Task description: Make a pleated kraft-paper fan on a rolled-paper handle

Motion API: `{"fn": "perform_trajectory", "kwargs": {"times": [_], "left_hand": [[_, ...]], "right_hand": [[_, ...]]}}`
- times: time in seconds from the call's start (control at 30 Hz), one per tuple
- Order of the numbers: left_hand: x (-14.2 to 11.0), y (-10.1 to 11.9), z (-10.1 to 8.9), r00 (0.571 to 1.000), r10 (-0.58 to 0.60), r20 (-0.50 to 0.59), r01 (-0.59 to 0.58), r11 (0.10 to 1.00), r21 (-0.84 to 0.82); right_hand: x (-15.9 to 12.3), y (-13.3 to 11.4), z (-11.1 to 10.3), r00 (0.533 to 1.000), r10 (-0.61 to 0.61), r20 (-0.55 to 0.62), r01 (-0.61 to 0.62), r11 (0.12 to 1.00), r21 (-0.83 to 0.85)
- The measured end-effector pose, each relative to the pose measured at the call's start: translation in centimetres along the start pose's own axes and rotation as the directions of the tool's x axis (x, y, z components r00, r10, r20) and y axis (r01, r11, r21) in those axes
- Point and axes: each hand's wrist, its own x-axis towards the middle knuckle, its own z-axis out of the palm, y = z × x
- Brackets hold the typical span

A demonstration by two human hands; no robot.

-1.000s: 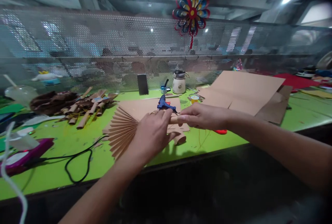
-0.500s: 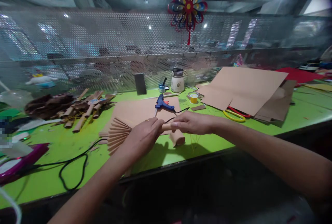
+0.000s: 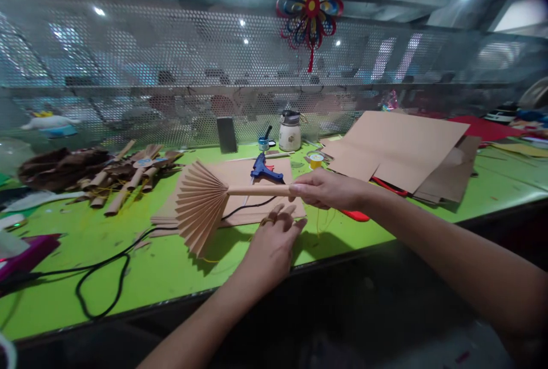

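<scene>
My right hand (image 3: 323,187) is closed round the end of the handle of a brown paper fan (image 3: 201,206). The fan's pleated head is spread to the left, and its rolled handle lies level above the table. Below the handle, near the table's front edge, my left hand (image 3: 278,238) has its fingers apart and curved downward. What lies under its palm is hidden. Behind the fan handle, a blue glue gun (image 3: 266,169) rests on flat brown paper sheets (image 3: 240,168).
Several paper fans (image 3: 132,178) lie at the left beside dark brown material (image 3: 64,169). A black cable (image 3: 124,252) loops over the green table (image 3: 162,278). Behind stand a yellow thread spool (image 3: 315,160), a white bottle (image 3: 290,132) and a phone (image 3: 226,135). Large brown sheets (image 3: 398,144) lie right.
My left hand has let go of the fan and moved down and right. The fan now shows whole in my right hand. The short brown paper roll below the handle is no longer visible.
</scene>
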Motion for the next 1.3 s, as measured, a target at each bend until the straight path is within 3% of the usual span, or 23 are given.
{"fn": "perform_trajectory", "kwargs": {"times": [0.13,0.23,0.43,0.53,0.73,0.93,1.0,1.07,1.13,1.23,1.3], "left_hand": [[1.5,-1.3,-0.3,0.977,-0.191,0.099,0.209,0.951,-0.228],[1.5,-2.4,-1.1,0.950,-0.301,0.087,0.313,0.892,-0.327],[0.9,-4.2,-1.7,0.807,-0.563,0.176,0.548,0.604,-0.579],[0.8,-4.0,-2.3,0.763,-0.591,0.261,0.579,0.446,-0.683],[0.2,-3.3,-2.9,0.738,-0.540,0.404,0.550,0.135,-0.824],[-0.6,-2.8,-2.9,0.715,-0.537,0.447,0.542,0.023,-0.840],[-0.9,-2.5,-2.9,0.718,-0.542,0.436,0.536,0.032,-0.844],[-1.2,-2.2,-3.0,0.734,-0.547,0.402,0.539,0.109,-0.835],[-1.3,-2.1,-3.1,0.760,-0.571,0.311,0.554,0.318,-0.769],[-1.2,-2.5,-3.3,0.810,-0.578,0.102,0.556,0.699,-0.450],[-0.9,-2.9,-3.5,0.828,-0.560,0.031,0.547,0.794,-0.266]], "right_hand": [[-0.4,-0.4,0.0,1.000,0.002,-0.008,-0.002,1.000,0.028],[-0.7,-0.2,0.0,1.000,0.005,-0.008,-0.005,0.999,0.053],[-1.1,0.2,0.3,0.999,0.033,0.010,-0.033,0.997,0.070],[-1.1,0.2,0.4,1.000,0.029,0.003,-0.029,0.995,0.098],[-1.0,0.1,0.5,1.000,-0.005,-0.007,0.006,0.995,0.097],[-1.2,-0.3,0.9,1.000,-0.024,0.004,0.024,0.999,0.049],[-1.1,-0.4,1.1,1.000,-0.019,0.003,0.019,0.999,0.029],[-0.9,-0.7,1.3,1.000,-0.012,0.002,0.012,1.000,0.007],[-0.7,-1.0,1.4,1.000,-0.011,-0.004,0.011,1.000,-0.018],[-0.3,-1.5,1.5,1.000,-0.015,-0.005,0.015,0.999,-0.052],[-0.2,-1.7,1.5,1.000,-0.012,-0.007,0.012,0.998,-0.067]]}}
